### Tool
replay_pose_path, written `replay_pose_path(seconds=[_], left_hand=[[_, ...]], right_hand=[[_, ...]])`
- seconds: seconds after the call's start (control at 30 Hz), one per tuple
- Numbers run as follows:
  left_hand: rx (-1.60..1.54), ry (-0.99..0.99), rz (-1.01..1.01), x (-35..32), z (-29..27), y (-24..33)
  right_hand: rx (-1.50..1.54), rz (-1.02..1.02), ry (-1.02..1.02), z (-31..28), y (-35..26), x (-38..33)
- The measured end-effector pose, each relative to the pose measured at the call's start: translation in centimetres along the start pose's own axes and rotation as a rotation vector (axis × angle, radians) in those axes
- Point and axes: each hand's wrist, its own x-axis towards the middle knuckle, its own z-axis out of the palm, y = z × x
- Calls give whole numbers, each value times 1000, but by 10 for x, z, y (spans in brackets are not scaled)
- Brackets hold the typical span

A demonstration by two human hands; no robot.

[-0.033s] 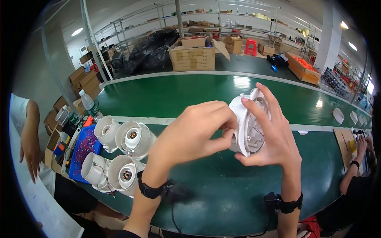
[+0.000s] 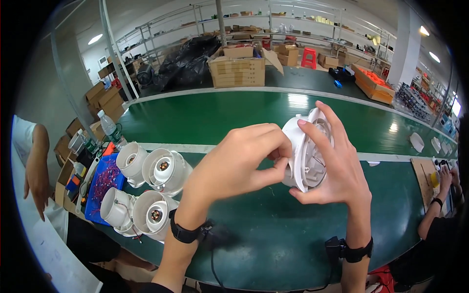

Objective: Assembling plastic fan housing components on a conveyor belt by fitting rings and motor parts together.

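Above the green worktable, my right hand (image 2: pixel 337 166) grips a round white plastic housing (image 2: pixel 299 146) by its rim, thumb below and fingers spread over the top. The housing is tilted on edge, and its ribbed inside partly shows toward the right palm. At its left side my left hand (image 2: pixel 249 158) is closed in a pinch, fingertips against the housing. What lies between those fingertips is hidden. To the left, several white fan-like housings (image 2: pixel 168 171) with round motor centres stand grouped on the table.
A blue tray (image 2: pixel 103 188) of small wired parts sits at the left, near a plastic bottle (image 2: pixel 111 129). A green conveyor belt (image 2: pixel 220 112) runs beyond the table, with white parts (image 2: pixel 416 142) at its right. Other people's arms show at both sides; a cardboard box (image 2: pixel 238 72) stands behind.
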Motion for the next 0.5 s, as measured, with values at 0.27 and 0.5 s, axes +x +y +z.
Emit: replay_pose_path(seconds=[0.27,0.5], left_hand=[[-111,19,-53,0,-6,-2],[-94,6,56,2,-6,-2]], right_hand=[[42,-6,35,0,1,0],[54,-22,70,-6,1,0]])
